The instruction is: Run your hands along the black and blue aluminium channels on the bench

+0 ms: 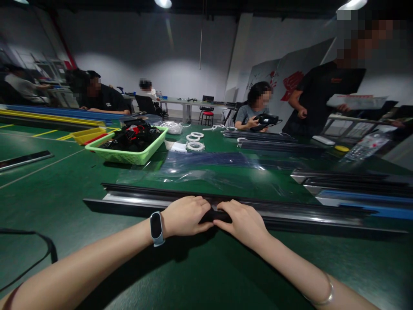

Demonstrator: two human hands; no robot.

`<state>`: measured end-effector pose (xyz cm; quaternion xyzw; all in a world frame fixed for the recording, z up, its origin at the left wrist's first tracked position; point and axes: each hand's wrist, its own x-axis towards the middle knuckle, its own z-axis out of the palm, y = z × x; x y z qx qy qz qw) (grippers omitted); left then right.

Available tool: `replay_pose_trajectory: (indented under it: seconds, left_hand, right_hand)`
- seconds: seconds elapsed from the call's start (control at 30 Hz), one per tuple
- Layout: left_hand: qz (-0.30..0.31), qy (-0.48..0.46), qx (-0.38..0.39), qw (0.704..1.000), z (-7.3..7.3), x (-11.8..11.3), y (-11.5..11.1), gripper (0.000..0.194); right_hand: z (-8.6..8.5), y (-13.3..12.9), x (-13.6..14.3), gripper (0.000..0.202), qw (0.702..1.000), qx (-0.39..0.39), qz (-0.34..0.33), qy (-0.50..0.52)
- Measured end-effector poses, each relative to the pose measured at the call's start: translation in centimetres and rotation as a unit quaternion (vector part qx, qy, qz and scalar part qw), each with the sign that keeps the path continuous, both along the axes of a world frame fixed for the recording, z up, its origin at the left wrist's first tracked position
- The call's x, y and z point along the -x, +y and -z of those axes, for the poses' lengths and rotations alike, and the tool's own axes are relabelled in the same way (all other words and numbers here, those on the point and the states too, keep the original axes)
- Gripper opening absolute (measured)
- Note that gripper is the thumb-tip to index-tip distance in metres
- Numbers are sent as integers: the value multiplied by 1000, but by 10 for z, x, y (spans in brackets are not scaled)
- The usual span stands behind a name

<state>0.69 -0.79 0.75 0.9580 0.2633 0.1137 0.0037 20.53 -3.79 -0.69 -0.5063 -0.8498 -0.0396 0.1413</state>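
Note:
A long black channel-shaped profile point(300, 210) with a shiny inner face lies crosswise on the green table in front of me. My left hand point(189, 214), below a wrist band with a dark screen, is wrapped over the near side of the profile around its middle. Close beside it, my right hand point(241, 219) grips the same profile, thumb on the near side and fingers over the top. The two thumbs almost meet. Part of the profile's middle is hidden beneath my fingers.
Clear plastic film point(206, 165) lies behind the profile. A light green basket point(146, 156) of dark items stands back left, near white rings point(195, 146). More profiles point(351, 177) lie at right, by a plastic bottle point(368, 144). Several people are around; one stands at right.

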Motion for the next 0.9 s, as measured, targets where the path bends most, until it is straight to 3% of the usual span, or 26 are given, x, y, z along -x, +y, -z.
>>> replay_pose_trajectory:
  seconds: [0.4,0.63,0.9]
  left_hand:
    - [-9,28,-5,1000,-2,-1,-2,31]
    - [2,15,0,1000,-7,0,-5,32]
    - [-14,42,0,999,-7,-1,-6,38]
  right_hand:
    - [-8,-1,1,36,999,50,-4,-14]
    - [-17,-5,2,35,990,115,9,87]
    - [-16,-4,2,42,993,106,7,54]
